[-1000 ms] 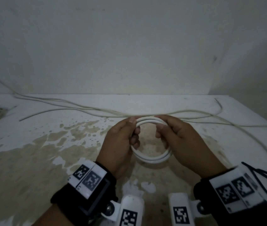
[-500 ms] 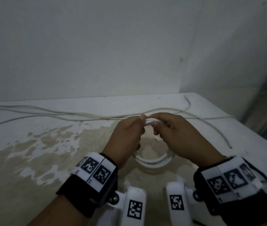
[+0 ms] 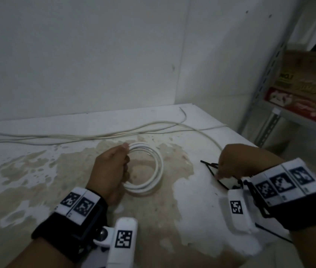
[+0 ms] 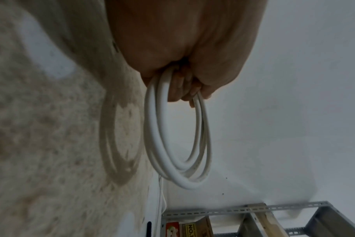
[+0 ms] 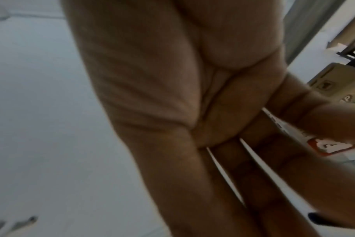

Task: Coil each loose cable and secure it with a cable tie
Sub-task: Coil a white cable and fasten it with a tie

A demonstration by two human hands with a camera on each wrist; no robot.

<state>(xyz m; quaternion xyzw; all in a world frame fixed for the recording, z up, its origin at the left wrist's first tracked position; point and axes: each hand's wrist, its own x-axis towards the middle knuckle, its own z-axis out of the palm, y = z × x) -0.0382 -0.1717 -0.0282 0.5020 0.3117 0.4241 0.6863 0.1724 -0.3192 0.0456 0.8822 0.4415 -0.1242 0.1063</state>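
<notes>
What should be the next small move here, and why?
Probably the right hand should pinch one thin black plastic cable tie from the table and bring it to the coiled white round cable. The left hand grips that coil on its own, no tie is on it yet, and the right hand's straight fingers are at the ties.

R wrist view [image 5: 172, 112] blurred; R hand's grip unclear
</notes>
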